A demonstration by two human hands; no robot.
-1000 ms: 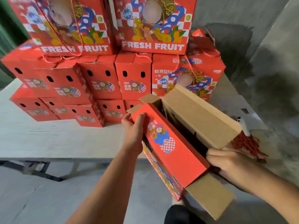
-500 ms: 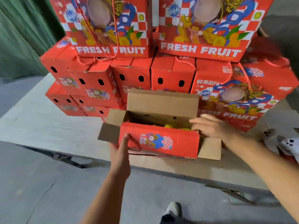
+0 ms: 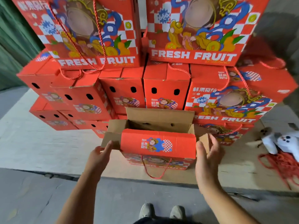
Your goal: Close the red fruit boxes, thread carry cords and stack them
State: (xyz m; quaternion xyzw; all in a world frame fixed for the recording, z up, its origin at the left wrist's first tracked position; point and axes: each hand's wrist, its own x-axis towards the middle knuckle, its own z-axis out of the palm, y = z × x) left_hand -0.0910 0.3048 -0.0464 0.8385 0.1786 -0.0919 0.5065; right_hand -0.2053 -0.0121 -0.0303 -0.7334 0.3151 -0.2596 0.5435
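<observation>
An open red fruit box (image 3: pixel 157 145) stands upright near the front edge of the table (image 3: pixel 48 146), its brown top flaps spread apart. A red carry cord (image 3: pixel 154 172) hangs in a loop from its near face. My left hand (image 3: pixel 99 156) has straight fingers touching the left side flap. My right hand (image 3: pixel 206 156) is spread flat beside the right side flap, blurred. Behind the box rises a stack of closed red boxes (image 3: pixel 123 92), some with cords threaded.
A heap of loose red cords (image 3: pixel 284 165) lies at the table's right end beside a white plush toy (image 3: pixel 281 143). A green curtain (image 3: pixel 11 46) hangs at far left. My shoes (image 3: pixel 161 210) stand on the grey floor below the table edge.
The box went from tilted in both hands to standing upright on the table. My left hand let go of its front and moved to the left flap; my right hand came out to the right flap.
</observation>
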